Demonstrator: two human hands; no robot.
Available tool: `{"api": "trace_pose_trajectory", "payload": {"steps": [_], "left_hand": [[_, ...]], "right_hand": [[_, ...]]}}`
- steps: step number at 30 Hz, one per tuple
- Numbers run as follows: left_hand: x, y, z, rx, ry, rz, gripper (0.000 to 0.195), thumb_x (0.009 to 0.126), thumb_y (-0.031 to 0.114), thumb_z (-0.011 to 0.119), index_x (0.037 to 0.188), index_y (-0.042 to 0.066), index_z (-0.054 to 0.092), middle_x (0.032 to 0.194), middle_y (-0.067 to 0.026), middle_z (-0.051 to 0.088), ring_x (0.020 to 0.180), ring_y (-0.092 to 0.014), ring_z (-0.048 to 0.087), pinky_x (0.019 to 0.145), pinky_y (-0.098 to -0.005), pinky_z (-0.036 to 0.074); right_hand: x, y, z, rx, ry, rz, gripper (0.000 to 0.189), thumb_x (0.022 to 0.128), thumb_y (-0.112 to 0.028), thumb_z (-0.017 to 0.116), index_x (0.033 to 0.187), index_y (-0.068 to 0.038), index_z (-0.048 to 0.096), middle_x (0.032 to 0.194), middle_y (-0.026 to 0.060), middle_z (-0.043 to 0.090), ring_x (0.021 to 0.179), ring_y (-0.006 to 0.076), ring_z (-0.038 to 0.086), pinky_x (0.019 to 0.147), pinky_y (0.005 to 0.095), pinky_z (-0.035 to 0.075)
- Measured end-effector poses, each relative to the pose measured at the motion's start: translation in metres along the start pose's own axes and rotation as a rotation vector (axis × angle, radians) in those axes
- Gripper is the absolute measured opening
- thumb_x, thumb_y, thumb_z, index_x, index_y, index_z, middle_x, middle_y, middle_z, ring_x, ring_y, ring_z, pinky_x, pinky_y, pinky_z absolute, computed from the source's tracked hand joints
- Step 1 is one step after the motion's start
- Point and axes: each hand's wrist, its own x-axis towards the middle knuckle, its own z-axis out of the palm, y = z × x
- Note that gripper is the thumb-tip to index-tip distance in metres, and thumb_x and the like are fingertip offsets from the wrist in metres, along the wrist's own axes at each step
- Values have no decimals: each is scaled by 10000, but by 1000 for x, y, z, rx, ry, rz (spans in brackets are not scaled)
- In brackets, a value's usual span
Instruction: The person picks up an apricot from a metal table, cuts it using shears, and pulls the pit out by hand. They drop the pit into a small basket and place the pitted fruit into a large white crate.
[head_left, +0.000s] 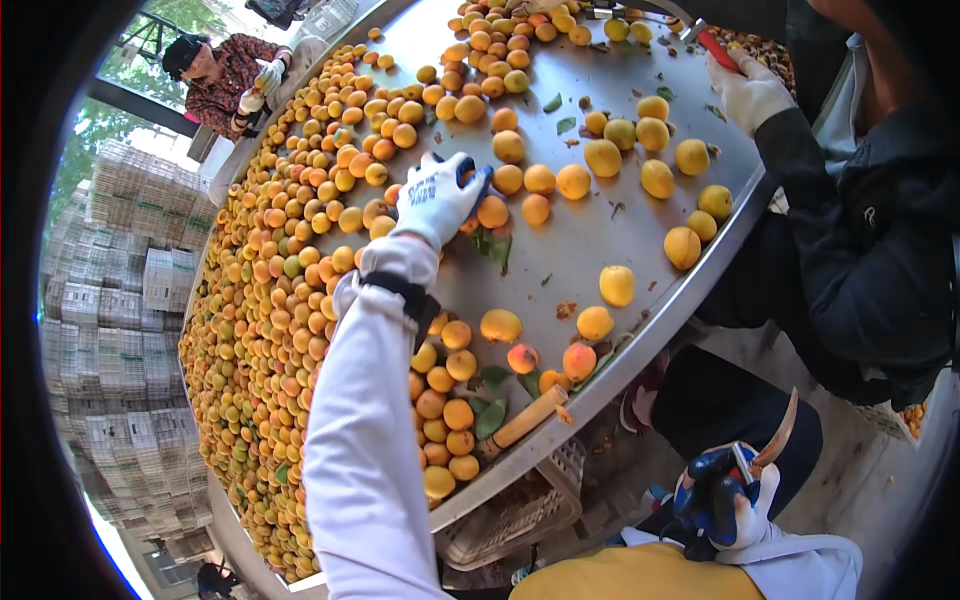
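Note:
My left hand (442, 196), in a white glove with dark blue rubber fingers, reaches over the metal sorting table (559, 259). Its fingers curl around an apricot that shows only partly, and another apricot (493, 212) lies beside the fingertips. A heap of apricots (270, 300) covers the far left of the table. Low at the right, in front of my body, my right hand (724, 499) in a similar glove is closed on a knife (778, 431) with a curved blade. Loose apricots and green leaves (491, 418) are scattered near the table's rim.
A wooden handle (525, 420) lies at the near rim, above a plastic crate (517, 517) under the table. A co-worker's gloved hand (750, 90) holds a red-handled tool (720, 49) at the right. Another person (225, 82) works across the table. Stacked crates (127, 337) stand beyond.

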Motion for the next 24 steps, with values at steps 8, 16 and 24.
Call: {"api": "trace_pose_trajectory", "payload": {"steps": [8,16,24], "left_hand": [[-177,61,-35,-23,-181,192,342,897,326,672,1184,147,621,1152,-242,553,1063,-424,549,886,-503,482],[-202,66,-59,0,-372,255,514,862,214,714,1351,207,556,1457,-275,411,1323,-457,434,1057,-500,415],[-205,85,-72,322,-328,302,513,795,213,777,1258,153,564,1480,-194,424,1355,-399,415,1054,-504,390]], "right_hand": [[-6,-14,-4,-117,-204,33,357,964,-281,638,1171,5,583,957,150,673,774,224,714,668,290,586],[-6,-26,-2,-178,-338,47,328,899,-43,503,1189,86,587,912,145,693,670,124,622,567,230,471],[-8,-29,-2,-276,-406,13,271,972,-27,498,1219,47,580,950,92,662,730,123,608,627,233,483]]}}
